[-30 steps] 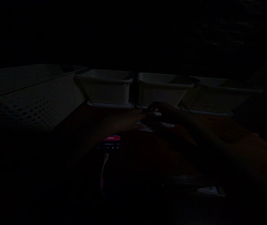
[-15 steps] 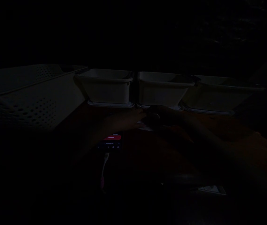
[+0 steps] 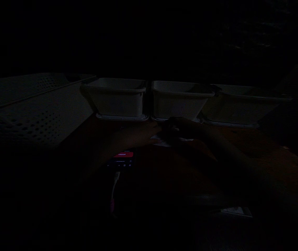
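Although the scene is very dark, the following items can be made out, each placed relative to the middle bin (image 3: 181, 101) of a row of three pale plastic bins.

1. Pale flat item (image 3: 162, 141), perhaps a small card or paper: lies on the reddish-brown table (image 3: 256, 150) just in front of the middle bin, toward the viewer. What it is cannot be told.

2. Right hand (image 3: 183, 128): reached in from the lower right and laid over the pale flat item, directly before the middle bin's base. Fingers are curled down onto the item; whether it is pinched or only pressed cannot be told.

3. Left hand (image 3: 141, 134): placed to the left front of the middle bin, fingertips met with the pale flat item's left edge. Its grasp cannot be told in the dark.

4. Left bin (image 3: 117, 99): stands just beside the middle bin, on its left, sides nearly touching.

5. Right bin (image 3: 240, 104): stands just to the right of the middle bin, partly shadowed.

6. Perforated white panel (image 3: 34, 111): lies further left of the middle bin, beyond the left bin.

7. Phone (image 3: 121, 158): lies nearer the viewer than the middle bin, screen lit with a red band, a white cable (image 3: 114, 188) plugged into its near end.

8. Small pale piece (image 3: 235, 211): lies well in front of the middle bin, to the right, near the viewer.
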Action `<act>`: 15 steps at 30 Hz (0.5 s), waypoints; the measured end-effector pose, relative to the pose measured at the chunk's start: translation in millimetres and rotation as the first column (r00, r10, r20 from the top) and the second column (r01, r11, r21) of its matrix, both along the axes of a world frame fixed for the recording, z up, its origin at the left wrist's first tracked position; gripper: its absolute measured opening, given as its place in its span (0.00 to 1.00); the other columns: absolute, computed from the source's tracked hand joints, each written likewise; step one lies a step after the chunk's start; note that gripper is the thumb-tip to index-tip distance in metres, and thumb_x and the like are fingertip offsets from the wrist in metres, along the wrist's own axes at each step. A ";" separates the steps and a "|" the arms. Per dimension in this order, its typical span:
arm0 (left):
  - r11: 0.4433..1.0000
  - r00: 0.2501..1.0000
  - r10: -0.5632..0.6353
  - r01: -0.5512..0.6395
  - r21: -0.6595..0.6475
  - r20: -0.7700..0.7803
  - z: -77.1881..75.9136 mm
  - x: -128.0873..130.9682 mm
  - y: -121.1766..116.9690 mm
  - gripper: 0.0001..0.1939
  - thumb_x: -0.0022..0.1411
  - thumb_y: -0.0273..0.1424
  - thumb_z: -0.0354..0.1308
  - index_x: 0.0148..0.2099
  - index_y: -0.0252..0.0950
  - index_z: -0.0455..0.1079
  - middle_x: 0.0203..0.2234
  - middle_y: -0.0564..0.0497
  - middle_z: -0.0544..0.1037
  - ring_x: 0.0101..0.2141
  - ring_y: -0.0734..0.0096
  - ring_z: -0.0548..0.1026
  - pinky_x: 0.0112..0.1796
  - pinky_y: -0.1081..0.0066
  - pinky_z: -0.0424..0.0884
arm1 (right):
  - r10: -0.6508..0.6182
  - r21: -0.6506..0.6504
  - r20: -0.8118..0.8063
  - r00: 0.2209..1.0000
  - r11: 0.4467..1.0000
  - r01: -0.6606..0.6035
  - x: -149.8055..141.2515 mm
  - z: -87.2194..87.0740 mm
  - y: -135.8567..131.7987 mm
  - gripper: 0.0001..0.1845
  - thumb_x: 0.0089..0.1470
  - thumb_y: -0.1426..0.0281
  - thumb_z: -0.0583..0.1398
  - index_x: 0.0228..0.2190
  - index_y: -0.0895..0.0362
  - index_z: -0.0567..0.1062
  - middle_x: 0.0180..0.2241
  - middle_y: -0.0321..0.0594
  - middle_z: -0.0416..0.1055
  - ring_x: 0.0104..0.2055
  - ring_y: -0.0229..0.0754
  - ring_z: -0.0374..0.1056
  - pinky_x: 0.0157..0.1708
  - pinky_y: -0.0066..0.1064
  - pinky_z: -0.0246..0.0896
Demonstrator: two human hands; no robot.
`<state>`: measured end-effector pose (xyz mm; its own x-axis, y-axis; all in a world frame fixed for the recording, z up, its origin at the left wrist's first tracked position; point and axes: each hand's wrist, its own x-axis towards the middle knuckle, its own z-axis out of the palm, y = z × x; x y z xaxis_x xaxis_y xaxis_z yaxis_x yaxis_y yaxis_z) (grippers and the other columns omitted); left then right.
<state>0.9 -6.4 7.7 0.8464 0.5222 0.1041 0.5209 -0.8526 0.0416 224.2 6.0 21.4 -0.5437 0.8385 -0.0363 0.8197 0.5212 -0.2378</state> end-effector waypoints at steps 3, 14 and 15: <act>1.000 0.999 0.027 -0.028 -0.004 -0.027 -0.5 -0.1 0.2 0.21 0.70 0.33 0.53 0.63 0.35 0.61 0.62 0.41 0.65 0.59 0.60 0.65 0.56 0.64 0.61 | 0.002 0.010 -0.003 1.000 1.000 -0.002 -0.5 -0.4 0.1 0.13 0.58 0.79 0.56 0.42 0.63 0.78 0.49 0.51 0.75 0.46 0.43 0.73 0.47 0.32 0.67; 0.999 0.999 0.043 -0.043 -0.010 -0.016 3.0 1.6 -5.0 0.21 0.70 0.33 0.53 0.63 0.37 0.61 0.60 0.42 0.67 0.58 0.60 0.67 0.56 0.63 0.63 | 0.017 0.045 0.085 0.996 0.999 -0.020 4.5 1.5 4.4 0.15 0.60 0.77 0.56 0.46 0.63 0.78 0.49 0.51 0.76 0.47 0.42 0.74 0.47 0.30 0.67; 0.999 0.999 0.043 -0.044 -0.018 -0.017 2.8 1.5 -4.7 0.21 0.70 0.33 0.53 0.63 0.37 0.61 0.59 0.42 0.67 0.58 0.60 0.68 0.56 0.63 0.63 | 0.003 0.052 0.099 0.995 0.999 -0.008 5.8 1.0 5.6 0.15 0.61 0.77 0.55 0.46 0.63 0.78 0.49 0.51 0.76 0.47 0.43 0.74 0.47 0.30 0.68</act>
<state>2.4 -11.1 10.6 0.8245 0.5601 0.0801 0.5581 -0.8284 0.0476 230.0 11.6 22.5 -0.5445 0.8375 -0.0467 0.8347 0.5356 -0.1281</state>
